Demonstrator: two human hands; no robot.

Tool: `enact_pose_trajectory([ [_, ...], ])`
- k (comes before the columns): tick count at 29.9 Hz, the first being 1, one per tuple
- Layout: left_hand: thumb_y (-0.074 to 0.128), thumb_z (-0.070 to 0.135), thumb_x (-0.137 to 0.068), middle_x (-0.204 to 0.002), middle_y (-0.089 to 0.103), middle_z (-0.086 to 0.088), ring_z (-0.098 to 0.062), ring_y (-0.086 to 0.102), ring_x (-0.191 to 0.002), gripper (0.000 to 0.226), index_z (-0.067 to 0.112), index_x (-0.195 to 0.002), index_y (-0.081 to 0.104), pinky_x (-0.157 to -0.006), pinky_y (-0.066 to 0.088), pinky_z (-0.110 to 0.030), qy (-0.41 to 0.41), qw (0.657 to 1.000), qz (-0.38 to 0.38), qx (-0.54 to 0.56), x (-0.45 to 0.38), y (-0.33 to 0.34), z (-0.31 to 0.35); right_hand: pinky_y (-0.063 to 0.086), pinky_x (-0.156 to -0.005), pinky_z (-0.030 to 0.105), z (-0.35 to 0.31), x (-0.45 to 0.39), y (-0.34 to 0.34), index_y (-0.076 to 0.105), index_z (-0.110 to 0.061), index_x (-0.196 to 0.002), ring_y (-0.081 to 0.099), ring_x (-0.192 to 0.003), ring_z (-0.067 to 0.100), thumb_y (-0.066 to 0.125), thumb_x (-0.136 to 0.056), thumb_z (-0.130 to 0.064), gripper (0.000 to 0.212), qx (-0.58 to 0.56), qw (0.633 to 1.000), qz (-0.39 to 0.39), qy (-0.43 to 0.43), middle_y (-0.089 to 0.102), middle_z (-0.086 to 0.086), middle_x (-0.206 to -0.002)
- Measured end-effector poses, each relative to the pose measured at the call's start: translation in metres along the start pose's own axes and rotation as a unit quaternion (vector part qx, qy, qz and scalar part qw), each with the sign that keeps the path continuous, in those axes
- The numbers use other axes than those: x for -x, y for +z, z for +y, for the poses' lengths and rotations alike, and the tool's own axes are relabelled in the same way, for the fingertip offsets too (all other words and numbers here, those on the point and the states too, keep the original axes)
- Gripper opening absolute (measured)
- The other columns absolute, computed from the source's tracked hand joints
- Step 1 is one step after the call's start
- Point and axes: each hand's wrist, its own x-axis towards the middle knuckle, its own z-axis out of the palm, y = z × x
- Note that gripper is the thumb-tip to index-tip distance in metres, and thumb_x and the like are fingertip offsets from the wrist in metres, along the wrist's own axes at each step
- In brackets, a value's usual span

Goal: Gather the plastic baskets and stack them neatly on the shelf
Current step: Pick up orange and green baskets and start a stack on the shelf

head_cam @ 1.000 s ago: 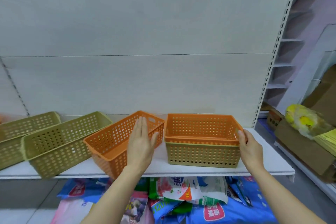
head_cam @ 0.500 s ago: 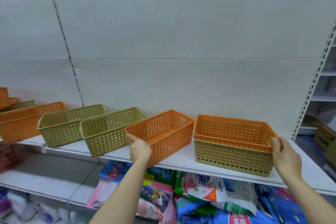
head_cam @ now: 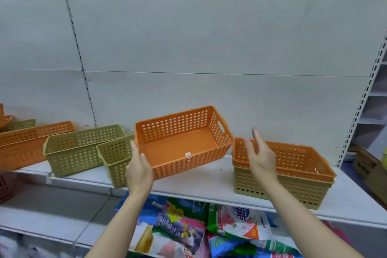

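Observation:
My left hand [head_cam: 138, 170] grips the near left corner of an orange perforated basket [head_cam: 182, 140], which is lifted off the white shelf [head_cam: 201, 182] and tilted toward me. My right hand [head_cam: 259, 156] hovers open, fingers apart, between that basket and a stack [head_cam: 293, 176] on the right: an orange basket nested in an olive one. Two olive baskets [head_cam: 83, 148] [head_cam: 116, 159] stand to the left on the shelf. Further left lies a long orange basket [head_cam: 25, 144].
More orange and olive baskets [head_cam: 8, 121] sit at the far left edge. Colourful bags [head_cam: 209, 230] lie on the lower shelf under my arms. A perforated upright [head_cam: 364, 102] bounds the shelf at right, with cardboard boxes [head_cam: 368, 165] beyond.
My left hand has lifted the orange basket off the shelf and tilted it. My right hand left the stack's right rim and moved left, open. The view panned left and up.

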Motion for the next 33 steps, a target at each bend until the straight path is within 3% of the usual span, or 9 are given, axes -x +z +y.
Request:
enact_pose_trajectory([
  [5, 0.037, 0.016, -0.110, -0.147, 0.055, -0.011, -0.028, 0.053, -0.130, 0.052, 0.018, -0.161, 0.026, -0.104, 0.038, -0.035, 0.059, 0.994, -0.038, 0.083, -0.037, -0.044, -0.027, 0.048, -0.099, 0.043, -0.040, -0.004, 0.053, 0.037, -0.031, -0.145, 0.052, -0.124, 0.014, 0.053, -0.095, -0.038, 0.053, -0.145, 0.987, -0.030, 0.068, 0.052, -0.003, -0.139],
  [8, 0.036, 0.017, -0.110, -0.150, 0.051, -0.007, -0.017, 0.051, -0.123, 0.051, 0.017, -0.161, 0.027, -0.101, 0.037, -0.030, 0.061, 0.992, -0.044, 0.096, -0.063, -0.062, -0.044, 0.057, -0.085, 0.034, -0.059, 0.014, 0.084, 0.042, -0.038, -0.139, 0.061, -0.110, 0.010, 0.053, -0.097, -0.020, 0.047, -0.216, 0.971, -0.065, 0.072, 0.062, -0.007, -0.126],
  [14, 0.034, 0.024, -0.111, -0.150, 0.051, -0.001, -0.024, 0.053, -0.130, 0.052, 0.024, -0.162, 0.023, -0.116, 0.035, -0.050, 0.060, 0.990, -0.070, 0.104, -0.096, -0.069, -0.072, 0.051, -0.096, 0.033, -0.074, 0.038, 0.145, 0.036, -0.041, -0.143, 0.052, -0.122, 0.008, 0.044, -0.101, -0.018, 0.049, -0.220, 0.971, 0.022, 0.091, 0.051, -0.011, -0.138],
  [18, 0.034, 0.027, -0.111, -0.121, 0.063, 0.006, -0.010, 0.063, -0.094, 0.047, 0.021, -0.158, 0.034, -0.086, 0.051, -0.029, 0.078, 0.984, -0.081, 0.136, -0.106, -0.071, -0.073, 0.053, -0.093, 0.044, -0.072, 0.036, 0.162, 0.040, -0.042, -0.140, 0.054, -0.122, 0.013, 0.042, -0.101, -0.019, 0.045, -0.233, 0.957, 0.114, 0.132, 0.051, -0.007, -0.140],
  [20, 0.034, 0.034, -0.111, -0.137, 0.062, -0.002, -0.016, 0.061, -0.117, 0.047, 0.021, -0.155, 0.040, -0.099, 0.048, -0.036, 0.037, 0.986, -0.050, 0.156, -0.118, -0.066, -0.084, 0.056, -0.085, 0.028, -0.074, 0.036, 0.163, 0.042, -0.035, -0.141, 0.057, -0.116, 0.012, 0.042, -0.101, -0.018, 0.043, -0.221, 0.954, 0.149, 0.136, 0.052, -0.007, -0.138],
  [23, 0.047, 0.035, -0.106, -0.165, 0.025, -0.013, -0.038, 0.026, -0.150, 0.066, 0.013, -0.161, 0.020, -0.120, 0.025, -0.054, -0.130, 0.989, -0.056, 0.029, -0.144, -0.046, -0.116, 0.052, -0.069, 0.010, -0.075, 0.033, 0.157, 0.042, -0.029, -0.143, 0.057, -0.105, 0.005, 0.040, -0.102, -0.017, 0.042, -0.200, 0.955, 0.174, 0.134, 0.050, -0.010, -0.134],
  [27, 0.050, 0.025, -0.103, -0.142, 0.052, -0.026, -0.046, 0.054, -0.124, 0.068, 0.010, -0.158, 0.013, -0.104, 0.044, -0.056, -0.290, 0.942, -0.141, 0.091, -0.144, -0.021, -0.133, 0.052, -0.093, 0.041, -0.069, 0.024, 0.149, 0.041, -0.032, -0.143, 0.053, -0.120, 0.016, 0.041, -0.102, -0.021, 0.042, -0.201, 0.952, 0.186, 0.133, 0.048, -0.005, -0.141],
  [30, 0.039, 0.011, -0.100, -0.121, 0.063, -0.025, -0.043, 0.062, -0.106, 0.052, 0.015, -0.151, 0.032, -0.094, 0.050, -0.051, -0.260, 0.959, -0.104, 0.047, -0.151, -0.013, -0.134, 0.052, -0.090, 0.035, -0.070, 0.023, 0.137, 0.041, -0.030, -0.143, 0.056, -0.114, 0.012, 0.040, -0.102, -0.020, 0.042, -0.206, 0.950, 0.196, 0.125, 0.050, -0.007, -0.136],
  [33, 0.040, 0.011, -0.103, -0.127, 0.063, -0.025, -0.045, 0.060, -0.111, 0.056, 0.022, -0.157, 0.031, -0.100, 0.046, -0.051, -0.197, 0.976, -0.084, 0.044, -0.146, -0.009, -0.126, 0.053, -0.086, 0.023, -0.072, 0.020, 0.113, 0.044, -0.025, -0.141, 0.058, -0.102, -0.006, 0.043, -0.101, -0.016, 0.041, -0.209, 0.945, 0.227, 0.106, 0.051, -0.014, -0.130],
])
